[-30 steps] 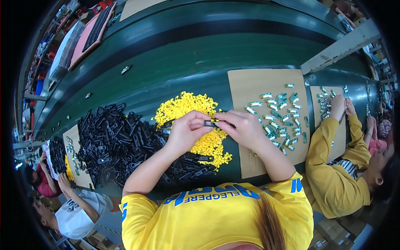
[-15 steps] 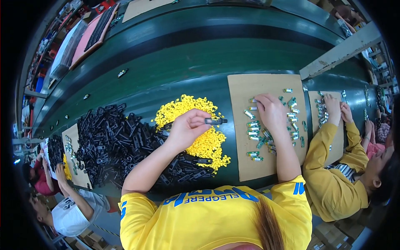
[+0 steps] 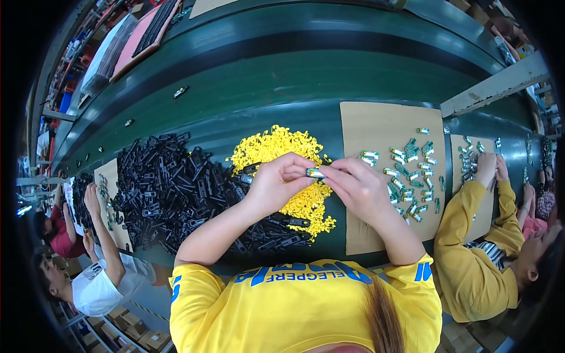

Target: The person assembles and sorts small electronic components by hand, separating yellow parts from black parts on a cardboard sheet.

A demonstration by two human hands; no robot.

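Note:
My left hand (image 3: 278, 183) and my right hand (image 3: 355, 186) meet above a heap of small yellow plastic pieces (image 3: 281, 150). Together they pinch one small metallic green part (image 3: 314, 173) between the fingertips. To the left lies a big pile of black plastic parts (image 3: 176, 191). To the right, a brown cardboard sheet (image 3: 376, 126) carries several of the same green metallic parts (image 3: 412, 170).
The green bench (image 3: 265, 76) stretches away behind the piles. A person in yellow (image 3: 482, 247) works at a second cardboard sheet on my right. Another person in white (image 3: 97, 276) handles black parts on my left. Pink and black trays (image 3: 138, 35) lie far left.
My right hand reached out to the cardboard with the green parts, then came back to my left hand. Both hands now hold a small green part together.

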